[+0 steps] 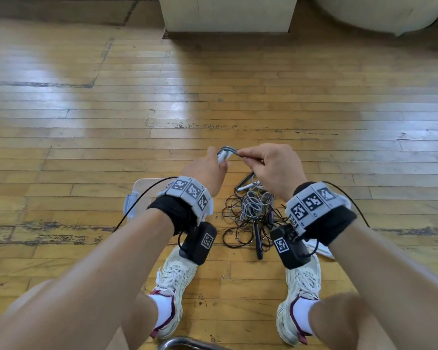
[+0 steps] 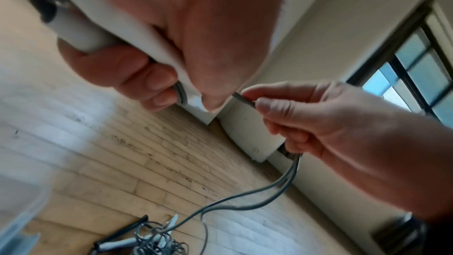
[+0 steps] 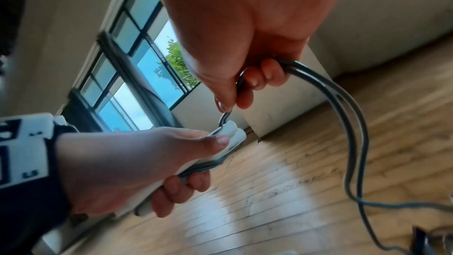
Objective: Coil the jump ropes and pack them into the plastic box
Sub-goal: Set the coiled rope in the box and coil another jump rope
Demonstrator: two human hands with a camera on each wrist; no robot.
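Jump-rope handles [image 3: 228, 137], white, paired side by side and clenched in the left hand [image 1: 208, 170], fingers curled fully round; grey cord [image 3: 343, 104] doubled and pinched between thumb and forefinger of the right hand [image 1: 273, 168] just beside the handle tips, both strands trailing down to the floor. Coiling step barely begun, by the look of it: next, slack drawn up and looped around the handles, without dragging the tangled heap of other ropes [image 1: 253, 213] lying between the shoes [image 1: 173, 286]. Plastic box [image 1: 137, 198] on the floor, half hidden under the left wrist, contents not visible.
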